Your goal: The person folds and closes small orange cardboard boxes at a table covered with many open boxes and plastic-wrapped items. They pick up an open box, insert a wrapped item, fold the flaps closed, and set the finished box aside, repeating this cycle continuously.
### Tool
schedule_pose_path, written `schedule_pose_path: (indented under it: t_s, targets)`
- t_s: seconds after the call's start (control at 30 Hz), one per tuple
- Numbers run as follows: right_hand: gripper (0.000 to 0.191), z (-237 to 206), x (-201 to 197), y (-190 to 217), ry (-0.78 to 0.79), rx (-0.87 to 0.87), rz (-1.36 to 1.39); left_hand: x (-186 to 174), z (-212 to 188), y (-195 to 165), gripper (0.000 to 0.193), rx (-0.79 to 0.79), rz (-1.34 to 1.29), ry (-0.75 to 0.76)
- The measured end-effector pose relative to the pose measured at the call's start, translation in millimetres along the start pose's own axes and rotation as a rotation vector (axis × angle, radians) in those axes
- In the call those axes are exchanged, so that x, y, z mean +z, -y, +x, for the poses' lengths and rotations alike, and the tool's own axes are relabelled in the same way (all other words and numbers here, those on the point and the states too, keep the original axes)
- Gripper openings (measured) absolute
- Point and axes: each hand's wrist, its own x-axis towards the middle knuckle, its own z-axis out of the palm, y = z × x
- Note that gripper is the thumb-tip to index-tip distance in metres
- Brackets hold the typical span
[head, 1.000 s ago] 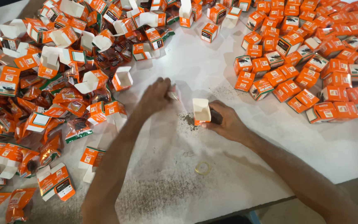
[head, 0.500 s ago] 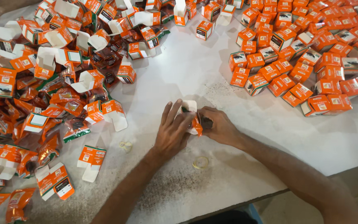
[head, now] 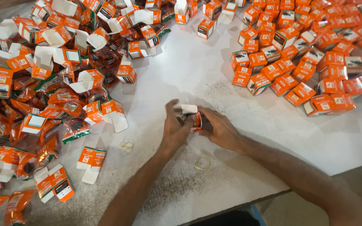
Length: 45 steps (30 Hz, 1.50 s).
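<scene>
Two hands meet at the middle of the white surface, both closed on one small orange-and-white box: the left hand grips its near side, the right hand cups the other. Its white top flap stands open; what is inside cannot be told. Dozens of shut boxes, too many to count, crowd the right. Open boxes and pouches heap on the left. Two small rings lie nearby.

Open cartons left, closed cartons right
</scene>
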Motion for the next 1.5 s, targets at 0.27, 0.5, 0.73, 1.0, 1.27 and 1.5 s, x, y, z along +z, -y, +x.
schedule_pose_path:
  t_s: [0.27, 0.5, 0.73, 1.0, 1.27, 1.5]
  targets:
    - [0.052, -5.0, 8.8, -9.0, -0.104, -0.266, -0.282, -0.2, 6.9, 5.4, 0.021, -0.041, -0.309, 0.125]
    - [0.043, -4.1, 9.2, -4.9, -0.061, -0.197, -0.195, -32.1, 13.6, 16.0, 0.021, -0.347, -0.687, 0.290]
    - [0.039, -3.9, 7.7, -2.0, -0.055, -0.098, -0.150, -14.7, 6.5, 15.7, 0.014, 0.302, -0.071, 0.103]
    - [0.051, -2.1, 8.2, -10.4, -0.031, 0.022, -0.024, -28.1, -13.1, 0.3, 0.033, 0.724, 0.226, 0.157]
    - [0.047, -3.5, 7.3, -8.0, -0.023, -0.018, -0.148, -22.0, -14.3, 0.3, 0.018, 0.656, 0.199, 0.097]
    - [0.035, -3.8, 7.3, -2.2, -0.020, -0.230, -0.230, -39.8, -23.0, 4.4, 0.025, 0.831, 0.467, 0.194]
